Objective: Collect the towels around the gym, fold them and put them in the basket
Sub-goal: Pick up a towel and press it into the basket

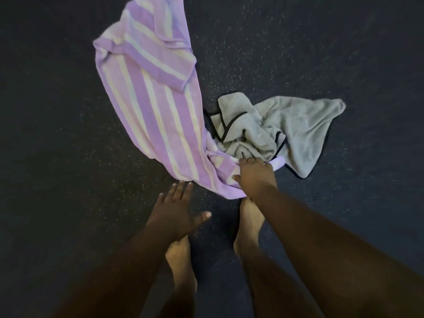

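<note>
On the dark, white-speckled rubber gym floor [68, 134], seen from the head camera looking straight down, a long purple towel with pale cream stripes [158, 106] stretches from the top of the view down toward the person's bare feet [181, 260], its upper part folded over on itself. Just to its right lies a crumpled grey terry towel with black edging [286, 129], touching the striped towel where the two meet near the bottom. The right hand [255, 177] is lowered onto that meeting point, its fingers curled into the bunched near end of the purple towel (a small pale-purple fold pokes out just right of the knuckles) and reaching the edge of the grey one. The left hand [176, 212] hovers over the floor just below the purple towel's lower edge, fingers straight and spread, thumb out to the side, holding nothing. The two hands are apart, with both forearms reaching in from the bottom of the view.
</note>
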`<state>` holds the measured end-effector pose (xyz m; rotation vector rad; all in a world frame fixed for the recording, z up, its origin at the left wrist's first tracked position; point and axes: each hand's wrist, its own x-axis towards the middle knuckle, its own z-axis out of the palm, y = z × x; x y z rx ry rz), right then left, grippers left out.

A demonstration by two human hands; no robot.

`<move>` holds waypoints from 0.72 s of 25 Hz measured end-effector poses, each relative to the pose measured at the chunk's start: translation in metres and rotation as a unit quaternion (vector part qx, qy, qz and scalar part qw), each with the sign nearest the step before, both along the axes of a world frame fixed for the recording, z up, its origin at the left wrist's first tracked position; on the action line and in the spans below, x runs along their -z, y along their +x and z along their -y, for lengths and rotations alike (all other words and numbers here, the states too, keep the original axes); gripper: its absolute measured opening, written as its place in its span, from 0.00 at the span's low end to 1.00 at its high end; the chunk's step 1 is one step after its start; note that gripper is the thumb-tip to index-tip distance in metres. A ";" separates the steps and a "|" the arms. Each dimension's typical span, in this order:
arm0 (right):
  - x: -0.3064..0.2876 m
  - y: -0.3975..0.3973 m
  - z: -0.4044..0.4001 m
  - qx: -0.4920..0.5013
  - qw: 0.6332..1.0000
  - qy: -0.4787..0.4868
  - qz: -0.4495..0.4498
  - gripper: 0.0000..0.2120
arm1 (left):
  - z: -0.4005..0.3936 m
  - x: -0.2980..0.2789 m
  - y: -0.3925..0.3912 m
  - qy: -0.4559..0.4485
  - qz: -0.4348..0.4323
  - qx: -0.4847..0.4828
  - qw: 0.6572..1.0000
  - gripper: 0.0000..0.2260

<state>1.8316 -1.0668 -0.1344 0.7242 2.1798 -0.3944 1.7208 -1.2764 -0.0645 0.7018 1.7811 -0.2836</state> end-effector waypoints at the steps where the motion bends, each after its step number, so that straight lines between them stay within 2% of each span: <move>1: 0.012 -0.001 -0.002 -0.016 1.000 0.017 0.012 0.19 | -0.004 0.012 0.003 0.003 0.003 0.001 1.000 0.46; 4: 0.012 0.005 -0.004 -0.055 0.996 0.052 0.041 0.11 | -0.012 0.019 0.007 0.006 0.007 0.008 1.000 0.46; 7: -0.032 0.023 -0.002 -0.032 0.999 0.011 0.011 0.08 | -0.013 -0.020 0.005 0.003 0.011 0.016 1.000 0.46; 9: -0.087 0.037 0.001 0.041 0.996 -0.055 -0.048 0.10 | -0.016 -0.073 0.001 0.005 0.012 0.020 1.000 0.46; 11: -0.156 0.047 0.006 0.158 0.972 -0.142 -0.099 0.10 | -0.024 -0.132 -0.005 0.008 -0.003 0.033 0.999 0.46; 13: -0.235 0.049 0.009 0.293 0.920 -0.201 -0.164 0.08 | -0.031 -0.198 -0.009 0.023 -0.013 0.047 0.999 0.46; 14: -0.281 0.049 0.011 0.378 0.879 -0.214 -0.199 0.07 | -0.035 -0.237 -0.008 0.033 -0.011 0.057 0.998 0.47; 16: -0.368 0.049 0.019 0.545 0.771 -0.202 -0.260 0.06 | -0.038 -0.304 -0.001 0.061 -0.015 0.085 0.994 0.48; 17: -0.402 0.050 0.025 0.599 0.724 -0.196 -0.279 0.07 | -0.038 -0.330 0.001 0.074 -0.015 0.096 0.992 0.49; 18: -0.431 0.052 0.032 0.629 0.693 -0.195 -0.295 0.08 | -0.038 -0.355 0.002 0.086 -0.017 0.103 0.991 0.48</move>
